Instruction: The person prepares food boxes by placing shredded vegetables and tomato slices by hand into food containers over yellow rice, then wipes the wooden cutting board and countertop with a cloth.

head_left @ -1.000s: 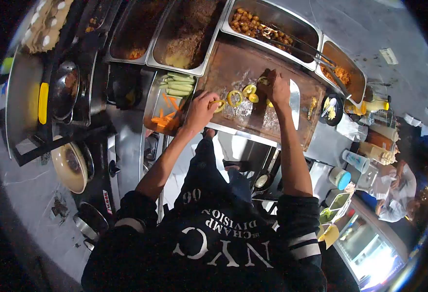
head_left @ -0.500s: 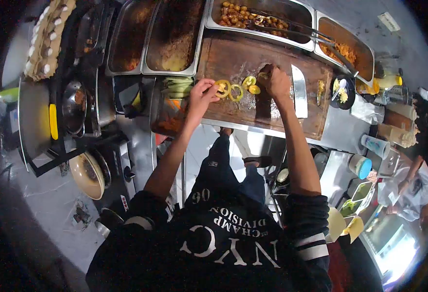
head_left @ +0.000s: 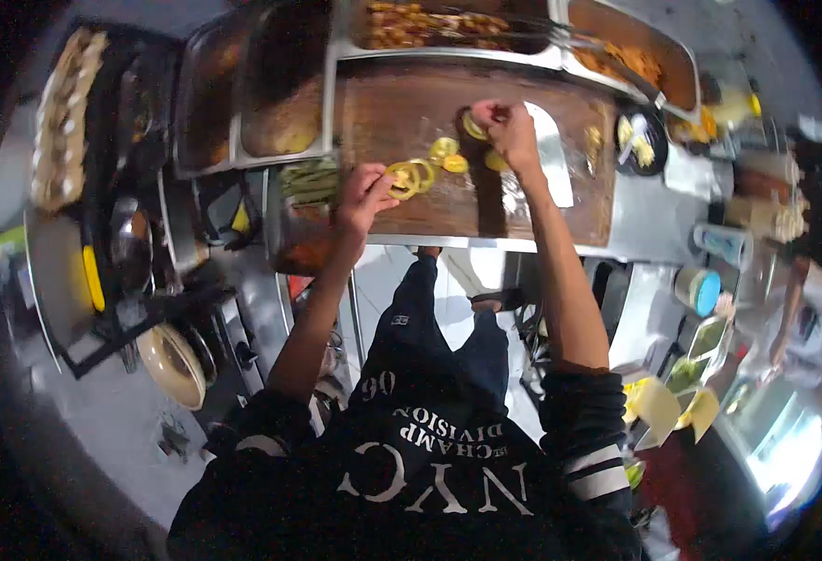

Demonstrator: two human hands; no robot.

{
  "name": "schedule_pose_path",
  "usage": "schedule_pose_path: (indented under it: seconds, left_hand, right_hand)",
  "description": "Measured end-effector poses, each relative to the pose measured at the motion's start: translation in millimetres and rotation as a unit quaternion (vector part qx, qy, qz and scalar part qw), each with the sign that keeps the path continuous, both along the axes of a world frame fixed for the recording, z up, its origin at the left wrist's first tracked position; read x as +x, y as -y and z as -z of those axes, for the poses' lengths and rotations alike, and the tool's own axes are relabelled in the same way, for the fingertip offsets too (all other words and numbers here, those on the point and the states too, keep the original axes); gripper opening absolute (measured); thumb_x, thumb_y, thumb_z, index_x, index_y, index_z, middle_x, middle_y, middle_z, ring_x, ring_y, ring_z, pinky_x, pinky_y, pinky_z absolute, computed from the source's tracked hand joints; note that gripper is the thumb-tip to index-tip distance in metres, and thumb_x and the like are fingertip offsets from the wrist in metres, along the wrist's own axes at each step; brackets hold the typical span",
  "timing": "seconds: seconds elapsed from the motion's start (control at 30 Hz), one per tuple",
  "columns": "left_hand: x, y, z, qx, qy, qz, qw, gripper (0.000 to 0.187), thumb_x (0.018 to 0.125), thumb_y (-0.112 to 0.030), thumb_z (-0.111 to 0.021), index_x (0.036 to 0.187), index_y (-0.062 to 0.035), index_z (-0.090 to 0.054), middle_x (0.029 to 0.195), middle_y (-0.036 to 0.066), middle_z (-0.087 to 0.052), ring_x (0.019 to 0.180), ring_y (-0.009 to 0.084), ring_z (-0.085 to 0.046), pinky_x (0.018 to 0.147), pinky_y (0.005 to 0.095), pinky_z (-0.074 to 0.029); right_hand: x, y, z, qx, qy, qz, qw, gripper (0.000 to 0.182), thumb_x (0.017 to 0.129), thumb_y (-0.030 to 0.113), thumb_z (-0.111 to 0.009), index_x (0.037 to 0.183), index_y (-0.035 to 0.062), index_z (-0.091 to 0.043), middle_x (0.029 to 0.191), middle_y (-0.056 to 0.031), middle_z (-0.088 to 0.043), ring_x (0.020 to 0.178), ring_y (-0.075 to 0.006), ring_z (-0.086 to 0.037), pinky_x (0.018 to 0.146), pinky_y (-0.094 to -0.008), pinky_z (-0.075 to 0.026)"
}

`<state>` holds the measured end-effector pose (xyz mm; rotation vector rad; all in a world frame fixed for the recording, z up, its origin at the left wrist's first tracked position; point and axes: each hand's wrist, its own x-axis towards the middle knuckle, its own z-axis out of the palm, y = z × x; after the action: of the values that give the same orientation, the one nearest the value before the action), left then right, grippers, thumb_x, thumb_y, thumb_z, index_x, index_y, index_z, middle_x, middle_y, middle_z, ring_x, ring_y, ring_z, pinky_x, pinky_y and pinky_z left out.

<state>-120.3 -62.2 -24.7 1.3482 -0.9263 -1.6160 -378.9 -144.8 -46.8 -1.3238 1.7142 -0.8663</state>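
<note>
My left hand is at the left side of the wooden cutting board, fingers pinched on yellow-green pepper rings. Farther right, my right hand is closed, with another pepper ring at its fingertips. Between the hands, small yellow pepper slices lie on the board. A broad shiny metal blade rests just right of my right hand. Motion blurs the picture a little.
Metal pans line the board's far side, one with small round brown food, one with orange shreds. A black bowl stands right. Green strips fill a left container. Another person's arm shows at far right.
The view has shifted, and the board's contents appear farther left. My left hand now holds the pepper rings closer together, and my right hand has moved up and left with a ring.
</note>
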Motion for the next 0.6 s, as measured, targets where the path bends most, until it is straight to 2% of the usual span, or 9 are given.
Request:
schedule_pose_path:
  seconds: [0.07, 0.17, 0.2, 0.23, 0.27, 0.3, 0.4, 0.57, 0.6]
  left_hand:
    - [-2, -8, 18, -0.112, 0.128, 0.099, 0.981, 0.022, 0.093, -0.015, -0.063, 0.112, -0.0051, -0.055, 0.105, 0.007, -0.063, 0.092, 0.0174, -0.064, 0.076, 0.0343, -0.057]
    - [-26, -31, 52, 0.075, -0.005, 0.088, 0.993, 0.019, 0.092, -0.015, -0.064, 0.107, -0.0069, -0.058, 0.099, 0.006, -0.064, 0.086, 0.0167, -0.064, 0.071, 0.032, -0.056]
    - [-54, -42, 15, -0.02, 0.092, 0.231, 0.968, 0.013, 0.094, -0.011, -0.061, 0.106, -0.0063, -0.057, 0.1, 0.006, -0.064, 0.087, 0.0152, -0.064, 0.071, 0.028, -0.053]
    - [-48, -53, 49, 0.014, -0.031, 0.263, 0.964, 0.012, 0.095, -0.012, -0.06, 0.105, -0.0052, -0.057, 0.101, 0.006, -0.064, 0.087, 0.0144, -0.064, 0.071, 0.027, -0.053]
    - [-88, -72, 17, 0.058, 0.035, 0.312, 0.948, 0.013, 0.095, -0.011, -0.06, 0.105, -0.0043, -0.056, 0.1, 0.006, -0.064, 0.088, 0.0135, -0.064, 0.072, 0.0274, -0.054]
    - [-111, -96, 12, 0.076, 0.0, 0.336, 0.939, 0.014, 0.094, -0.011, -0.061, 0.105, -0.0037, -0.057, 0.099, 0.006, -0.064, 0.089, 0.0134, -0.064, 0.072, 0.0284, -0.056]
    - [-183, -168, -11, 0.075, 0.018, 0.486, 0.871, 0.014, 0.092, -0.007, -0.062, 0.105, -0.002, -0.058, 0.1, 0.007, -0.064, 0.09, 0.0141, -0.064, 0.073, 0.029, -0.056]
    - [-330, -310, -24, -0.022, 0.002, 0.68, 0.733, 0.011, 0.09, -0.004, -0.063, 0.1, 0.0008, -0.061, 0.095, 0.006, -0.067, 0.083, 0.0115, -0.065, 0.073, 0.0243, -0.053]
    - [-360, -340, -29, -0.068, 0.001, 0.702, 0.709, 0.012, 0.089, -0.006, -0.064, 0.099, 0.0009, -0.062, 0.092, 0.008, -0.069, 0.082, 0.0118, -0.066, 0.073, 0.0248, -0.053]
  right_hand:
    - [0, -28, -37, -0.043, 0.089, 0.087, 0.991, 0.011, 0.088, 0.009, -0.065, 0.091, 0.0023, -0.073, 0.086, -0.0118, -0.072, 0.08, -0.016, -0.068, 0.073, -0.0327, -0.054]
    - [-27, -112, -39, -0.111, 0.133, 0.197, 0.965, 0.013, 0.084, 0.014, -0.068, 0.088, 0.0017, -0.071, 0.077, -0.0073, -0.07, 0.073, -0.0147, -0.063, 0.068, -0.0308, -0.051]
    - [-40, -153, -47, -0.093, 0.154, 0.25, 0.952, 0.014, 0.084, 0.015, -0.069, 0.088, 0.0018, -0.071, 0.079, -0.0064, -0.07, 0.074, -0.0141, -0.063, 0.068, -0.0306, -0.051]
    - [-48, -196, -61, -0.083, 0.187, 0.295, 0.933, 0.014, 0.084, 0.015, -0.069, 0.089, 0.0019, -0.07, 0.08, -0.0055, -0.07, 0.075, -0.0136, -0.063, 0.068, -0.0304, -0.051]
    - [-65, -244, -65, -0.071, 0.147, 0.337, 0.927, 0.015, 0.085, 0.015, -0.069, 0.091, 0.0019, -0.07, 0.083, -0.0051, -0.07, 0.076, -0.0125, -0.064, 0.069, -0.0289, -0.051]
    - [-74, -293, -67, -0.059, 0.12, 0.369, 0.92, 0.015, 0.086, 0.015, -0.069, 0.094, 0.002, -0.07, 0.086, -0.0047, -0.07, 0.077, -0.0114, -0.064, 0.069, -0.0274, -0.052]
    - [-98, -444, -77, -0.027, 0.133, 0.512, 0.848, 0.017, 0.089, 0.014, -0.066, 0.102, 0.0023, -0.069, 0.093, -0.0049, -0.07, 0.082, -0.0116, -0.066, 0.075, -0.0265, -0.054]
    - [-134, -662, -50, -0.02, 0.087, 0.722, 0.686, 0.02, 0.09, 0.013, -0.065, 0.104, -0.001, -0.067, 0.089, -0.0073, -0.068, 0.072, -0.0114, -0.064, 0.058, -0.0246, -0.053]
    - [-141, -689, -44, -0.019, 0.074, 0.729, 0.68, 0.02, 0.09, 0.012, -0.065, 0.104, -0.0019, -0.067, 0.088, -0.0077, -0.068, 0.072, -0.0121, -0.064, 0.057, -0.0249, -0.053]
